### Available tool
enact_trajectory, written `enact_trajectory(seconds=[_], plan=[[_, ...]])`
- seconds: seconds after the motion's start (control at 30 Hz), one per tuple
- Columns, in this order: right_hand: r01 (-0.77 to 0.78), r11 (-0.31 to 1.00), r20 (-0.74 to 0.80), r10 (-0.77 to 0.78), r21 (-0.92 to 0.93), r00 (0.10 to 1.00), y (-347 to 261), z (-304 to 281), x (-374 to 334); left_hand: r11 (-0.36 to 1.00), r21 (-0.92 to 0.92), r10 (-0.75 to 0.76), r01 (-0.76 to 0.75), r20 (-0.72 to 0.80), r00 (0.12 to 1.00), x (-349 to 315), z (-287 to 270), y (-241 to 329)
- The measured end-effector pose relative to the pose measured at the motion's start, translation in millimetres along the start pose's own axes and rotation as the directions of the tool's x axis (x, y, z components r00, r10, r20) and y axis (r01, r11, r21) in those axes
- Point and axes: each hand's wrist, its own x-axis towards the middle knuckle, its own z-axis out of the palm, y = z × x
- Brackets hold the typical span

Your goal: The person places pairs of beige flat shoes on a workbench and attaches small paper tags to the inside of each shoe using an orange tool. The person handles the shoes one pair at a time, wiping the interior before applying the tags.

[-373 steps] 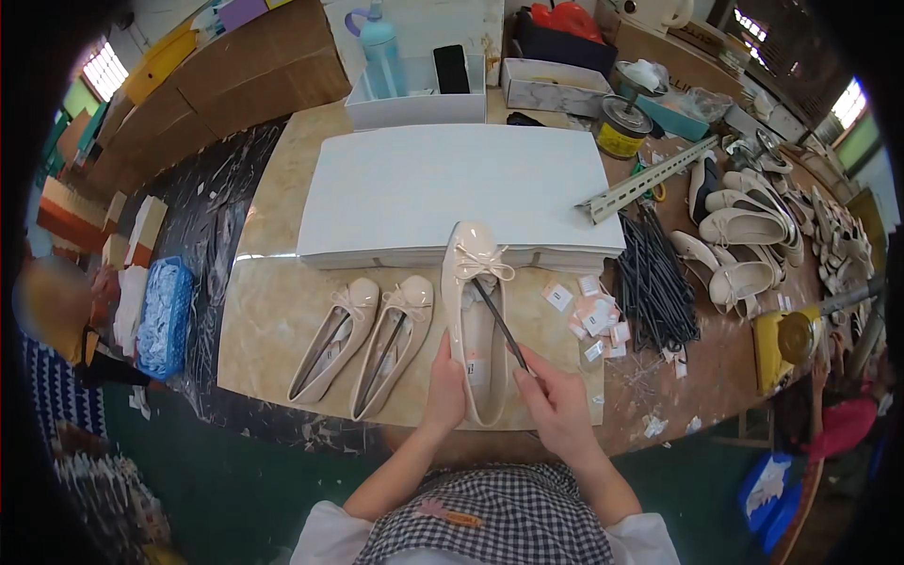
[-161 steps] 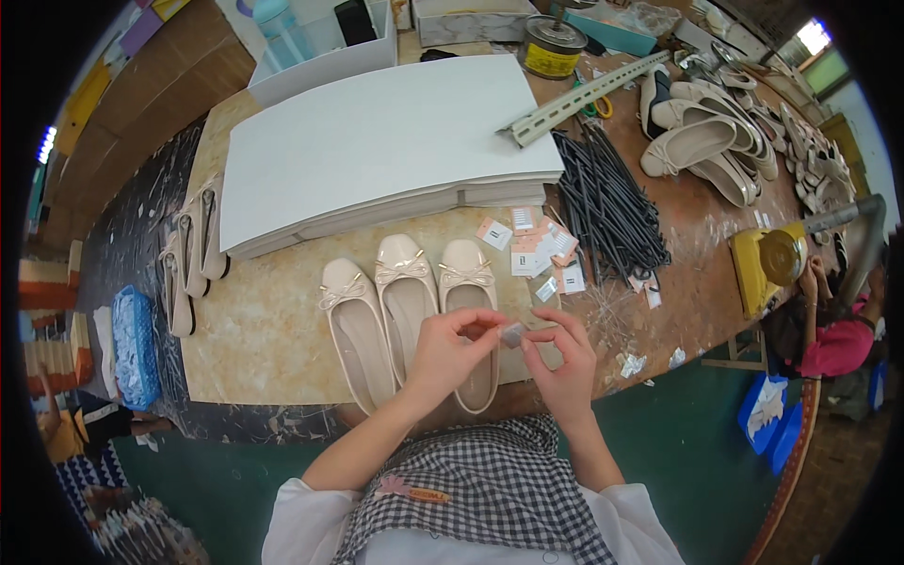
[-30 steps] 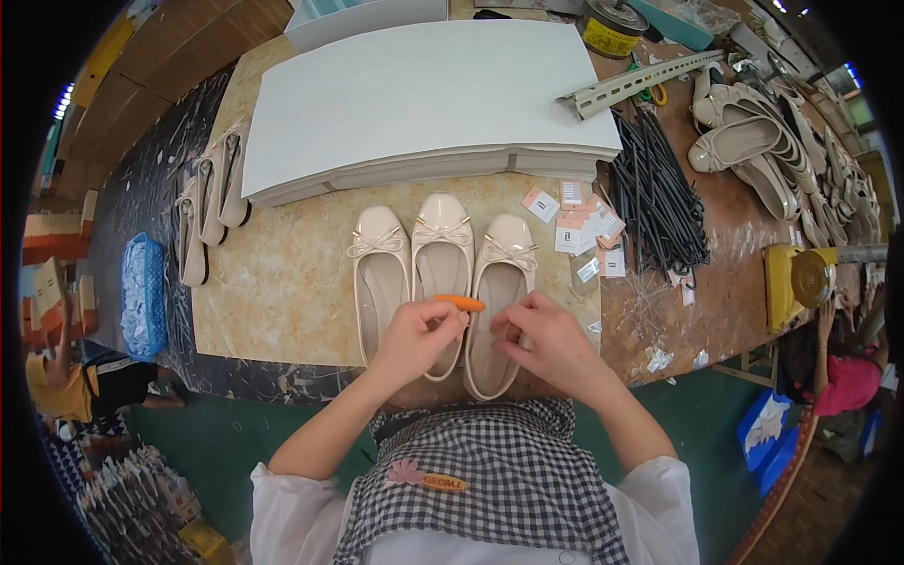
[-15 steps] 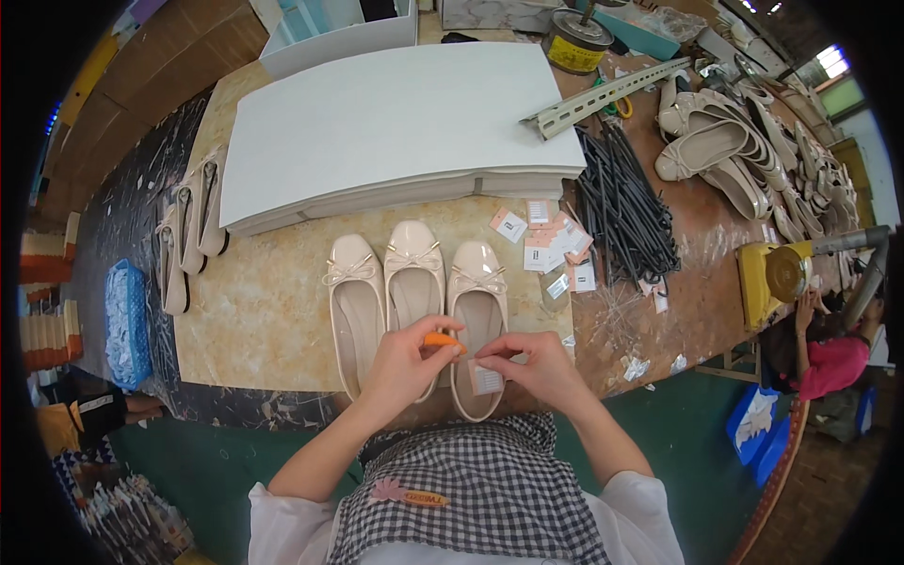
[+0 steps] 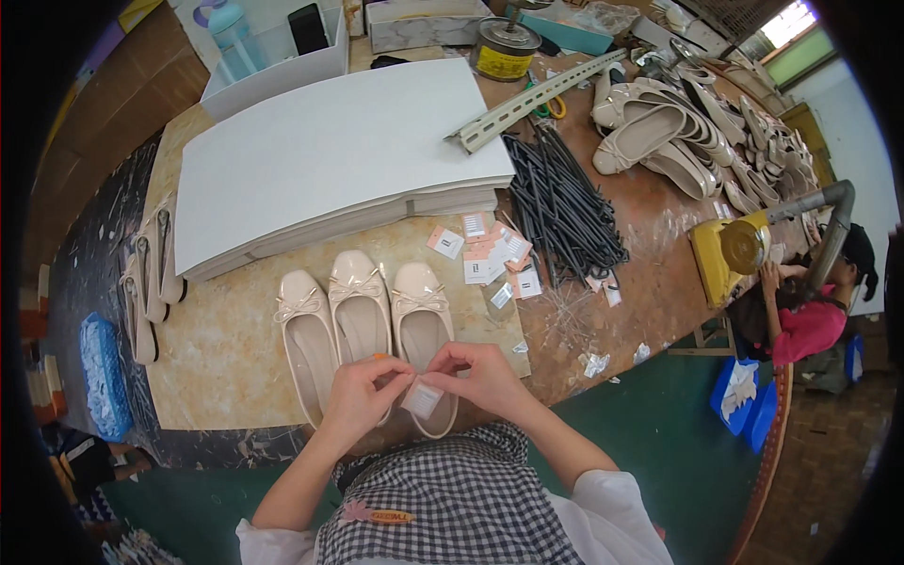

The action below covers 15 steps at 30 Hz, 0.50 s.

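Observation:
Three beige ballet flats with bows stand side by side before me: a left shoe [image 5: 306, 334], a middle shoe [image 5: 360, 311] and a right shoe [image 5: 421, 325]. Over the right shoe hangs a small pale tag [image 5: 422, 399]. My right hand [image 5: 482, 379] is closed in a pinch at the tag's upper edge. My left hand [image 5: 361, 397] is closed too, its fingertips meeting the right hand's at the tag. A bit of a small orange object [image 5: 379, 357] shows above its fingers; the rest is hidden. Loose pink and white tags [image 5: 478, 267] lie beyond the right shoe.
A stack of white sheets [image 5: 320, 151] fills the back, with a slotted metal bar [image 5: 527, 102] across its corner. Black rods [image 5: 565, 207], a heap of flats [image 5: 659, 132] and a yellow machine [image 5: 720, 254] are at right. A co-worker in pink [image 5: 810, 330] sits beyond.
My hands have come together at the tag, fingertips meeting. The orange object is now mostly hidden by my left hand. The whole view has turned, so the table sits further left.

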Motion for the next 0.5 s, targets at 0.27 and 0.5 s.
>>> enact_trajectory(seconds=[0.27, 0.5], plan=[[0.070, 0.997, 0.033, -0.070, 0.017, 0.997, 5.9, -0.7, 1.9, 0.999, -0.053, -0.004, 0.005, 0.008, 1.000, 0.2, 2.4, -5.9], [0.076, 0.996, 0.003, -0.076, 0.054, 0.997, 11.3, -0.1, 2.4, 0.999, -0.054, 0.000, 0.000, 0.002, 1.000, -1.1, 1.3, -5.3]])
